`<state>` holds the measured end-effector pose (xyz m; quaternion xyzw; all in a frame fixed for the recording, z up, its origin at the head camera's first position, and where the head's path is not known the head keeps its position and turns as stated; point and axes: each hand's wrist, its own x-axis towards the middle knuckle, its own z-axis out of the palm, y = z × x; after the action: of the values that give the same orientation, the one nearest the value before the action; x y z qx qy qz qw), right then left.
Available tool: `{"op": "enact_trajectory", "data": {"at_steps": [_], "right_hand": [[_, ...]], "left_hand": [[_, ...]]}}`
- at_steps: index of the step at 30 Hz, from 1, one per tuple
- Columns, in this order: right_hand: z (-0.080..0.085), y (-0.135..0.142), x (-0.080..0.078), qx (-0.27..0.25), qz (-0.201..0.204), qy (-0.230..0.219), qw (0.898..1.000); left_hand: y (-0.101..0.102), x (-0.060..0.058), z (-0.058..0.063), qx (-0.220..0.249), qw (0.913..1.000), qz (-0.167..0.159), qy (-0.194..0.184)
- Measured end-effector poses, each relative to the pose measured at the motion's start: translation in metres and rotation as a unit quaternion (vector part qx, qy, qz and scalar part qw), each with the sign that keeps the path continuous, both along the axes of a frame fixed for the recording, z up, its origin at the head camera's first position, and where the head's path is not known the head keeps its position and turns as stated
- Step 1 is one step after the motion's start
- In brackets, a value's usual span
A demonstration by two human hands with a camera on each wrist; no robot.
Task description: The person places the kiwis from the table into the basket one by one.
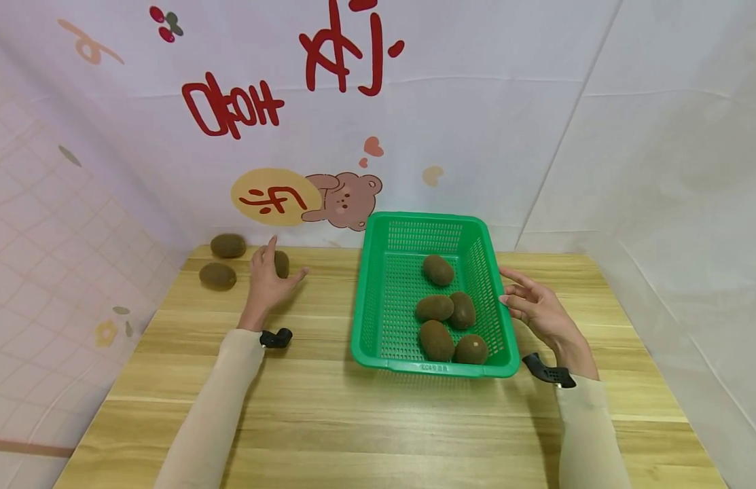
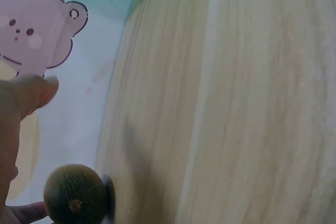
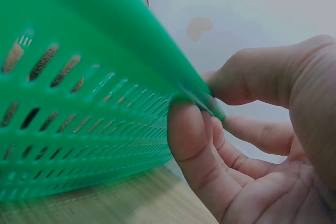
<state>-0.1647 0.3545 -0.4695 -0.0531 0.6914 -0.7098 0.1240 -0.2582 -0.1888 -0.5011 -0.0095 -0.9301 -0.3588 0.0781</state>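
Observation:
My left hand (image 1: 269,278) reaches over a brown kiwi (image 1: 282,264) at the back left of the table, thumb and fingers spread apart around it. In the left wrist view that kiwi (image 2: 75,195) sits beneath the raised thumb, by the fingers. Two more kiwis, one farther back (image 1: 227,245) and one nearer (image 1: 217,276), lie just left of this hand. On the right, my right hand (image 1: 539,309) holds the rim of a green plastic basket (image 1: 367,305), with fingers curled under the lip (image 3: 197,95). Several kiwis (image 1: 437,339) lie inside, mostly toward its near right part.
The wooden table (image 1: 329,435) meets a white cloth backdrop (image 1: 475,122) with red writing and a cartoon bear (image 1: 350,200). Cloth also hangs along the left and right sides. A black strap mount (image 1: 276,338) sits at the left wrist, another (image 1: 549,372) at the right.

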Motion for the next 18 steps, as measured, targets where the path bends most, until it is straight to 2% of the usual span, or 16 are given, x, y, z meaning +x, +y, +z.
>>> {"op": "enact_trajectory", "data": {"at_steps": [7,10,18], "right_hand": [[0.0,-0.001,0.0,0.001,-0.001,0.001,1.0],[-0.001,-0.001,0.0,0.002,-0.001,0.003,1.0],[-0.001,-0.001,0.0,0.005,-0.002,0.001,1.0]], "left_hand": [[-0.011,-0.003,-0.01,0.052,0.9973,0.042,-0.031],[-0.014,-0.003,-0.012,0.07,0.9956,0.057,-0.024],[-0.017,-0.003,-0.012,0.077,0.9953,0.057,-0.015]]}}
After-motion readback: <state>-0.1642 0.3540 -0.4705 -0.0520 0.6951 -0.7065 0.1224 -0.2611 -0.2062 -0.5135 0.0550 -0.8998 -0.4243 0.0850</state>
